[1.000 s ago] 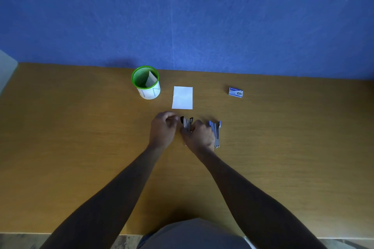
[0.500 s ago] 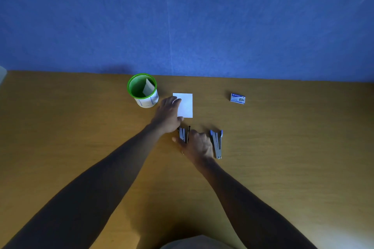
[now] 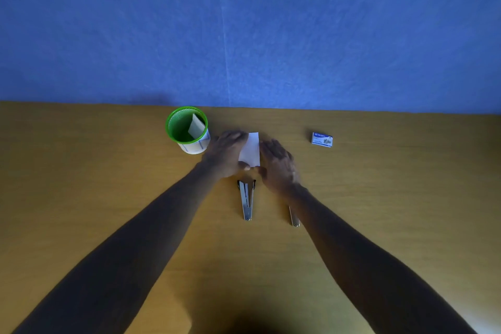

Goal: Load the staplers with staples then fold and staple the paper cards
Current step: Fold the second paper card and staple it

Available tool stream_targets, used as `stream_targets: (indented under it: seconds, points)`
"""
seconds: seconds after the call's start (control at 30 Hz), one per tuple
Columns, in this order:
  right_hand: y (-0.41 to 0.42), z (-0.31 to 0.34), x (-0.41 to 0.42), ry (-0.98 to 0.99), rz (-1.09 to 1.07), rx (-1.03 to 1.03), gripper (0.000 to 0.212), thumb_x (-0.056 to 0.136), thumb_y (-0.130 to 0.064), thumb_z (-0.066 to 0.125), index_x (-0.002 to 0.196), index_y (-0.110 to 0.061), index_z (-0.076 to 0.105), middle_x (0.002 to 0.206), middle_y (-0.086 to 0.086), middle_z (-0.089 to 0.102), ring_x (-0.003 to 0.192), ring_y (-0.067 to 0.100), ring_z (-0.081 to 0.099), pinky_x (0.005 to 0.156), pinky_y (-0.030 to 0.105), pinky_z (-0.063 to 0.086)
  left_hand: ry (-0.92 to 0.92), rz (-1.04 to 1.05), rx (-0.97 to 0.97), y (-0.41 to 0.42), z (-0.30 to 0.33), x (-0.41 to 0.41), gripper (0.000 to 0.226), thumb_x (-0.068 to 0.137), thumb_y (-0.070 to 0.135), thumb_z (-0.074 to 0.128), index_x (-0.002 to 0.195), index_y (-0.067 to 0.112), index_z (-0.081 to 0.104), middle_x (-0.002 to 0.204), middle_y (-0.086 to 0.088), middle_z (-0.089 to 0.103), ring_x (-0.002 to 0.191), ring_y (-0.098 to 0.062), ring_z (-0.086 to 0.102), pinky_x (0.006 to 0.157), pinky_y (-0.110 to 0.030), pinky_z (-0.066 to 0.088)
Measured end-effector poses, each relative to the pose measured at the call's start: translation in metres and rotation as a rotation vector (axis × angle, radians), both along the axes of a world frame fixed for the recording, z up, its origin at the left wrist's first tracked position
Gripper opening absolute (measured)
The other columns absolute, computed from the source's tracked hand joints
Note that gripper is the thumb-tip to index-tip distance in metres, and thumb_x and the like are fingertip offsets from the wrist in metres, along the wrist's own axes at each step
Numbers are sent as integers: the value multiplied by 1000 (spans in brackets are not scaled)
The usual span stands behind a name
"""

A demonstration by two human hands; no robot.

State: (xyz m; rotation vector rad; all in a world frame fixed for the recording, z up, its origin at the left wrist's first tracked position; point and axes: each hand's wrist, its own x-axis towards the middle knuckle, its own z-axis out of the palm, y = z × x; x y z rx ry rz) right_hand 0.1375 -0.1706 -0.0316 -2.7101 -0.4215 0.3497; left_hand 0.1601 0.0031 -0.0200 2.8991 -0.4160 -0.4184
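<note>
Now, the desk (image 3: pixel 108 184) carries everything, and both forearms reach in over it toward the middle. The left hand (image 3: pixel 226 154) and the right hand (image 3: pixel 278 164) sit on either side of the white paper card (image 3: pixel 250 150), fingers mostly straight and laid flat, thumbs meeting at its near edge. Neither hand looks curled round it; this reads as pressing or starting a fold, though the exact contact under the palms is hidden.

Just beyond the left fingers stands the green mesh cup (image 3: pixel 186 127) with another card (image 3: pixel 196 126) leaning inside. Nearer the body than both thumbs lies the black stapler (image 3: pixel 246 199), splayed open on the desk; a second stapler (image 3: pixel 294 218) pokes out from under the right wrist, mostly covered. Well out past the right fingers sits the staple box (image 3: pixel 321 139).

The risks, as I judge them: flat fingers on a smooth desk may let the card skid, so the fold lands crooked. The left fingers are close to the cup, and a sideways nudge could tip it. The right wrist hangs over the second stapler and could drag it.
</note>
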Motion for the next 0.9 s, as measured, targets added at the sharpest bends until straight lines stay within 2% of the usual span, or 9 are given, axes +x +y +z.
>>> stream_targets:
  seconds: [0.1,0.17,0.3,0.37,0.5,0.6,0.7,0.8,0.9]
  points:
    - [-1,-4,7,-7,83,-65,66,98,-29,57,154,-10,29,162,9,26,152,26,15,120,43,15,-36,-14,6,2,0,-1,84,80,49,69,148,16,31,151,-2,37,138,-25,31,108,-42,31]
    - [0,-3,7,-18,71,-47,65,96,-27,59,153,-12,31,162,8,29,152,25,18,120,43,16,-70,-9,-24,2,-3,-1,77,79,47,70,143,18,40,143,-1,48,131,-26,39,104,-41,36]
    - [1,-4,5,-54,-6,132,59,89,-28,67,142,-13,48,145,8,52,139,28,42,114,50,33,-135,4,-182,3,-9,-4,45,76,37,74,116,21,61,110,-3,66,109,-28,55,89,-41,45]
    - [1,-1,4,-52,-17,252,51,88,-33,66,133,-10,57,132,10,60,125,29,54,103,49,45,-108,32,-302,1,-5,-9,35,75,34,73,106,21,63,99,-2,68,99,-27,60,81,-40,49]
    - [0,15,-2,5,-114,470,37,93,-17,66,129,-7,62,123,14,66,113,29,61,95,40,49,-48,74,-555,1,10,-16,26,75,30,76,97,20,65,83,2,64,78,-18,60,64,-34,48]
    - [-2,24,-8,68,-199,613,37,94,-21,66,129,-12,62,122,8,67,111,22,63,95,39,51,-19,133,-676,2,25,-22,38,73,27,81,108,20,66,92,3,67,82,-12,61,68,-28,47]
    - [-6,32,-15,161,-314,720,34,94,-25,66,126,-20,63,112,0,69,100,16,67,87,38,57,19,259,-773,4,31,-34,53,74,35,81,122,24,61,100,-4,68,84,-16,62,72,-29,50]
    - [-10,38,-26,181,-369,779,28,93,-22,67,121,-22,65,97,-1,71,82,21,71,75,35,59,48,410,-972,1,37,-52,37,83,27,75,118,18,66,80,3,61,70,-2,62,67,-18,49]
    - [-10,44,-39,216,-407,845,26,95,-15,65,120,-14,64,93,4,70,72,19,72,64,23,57,52,494,-1058,-8,43,-68,24,87,17,70,110,11,69,74,8,55,63,5,58,62,-11,47]
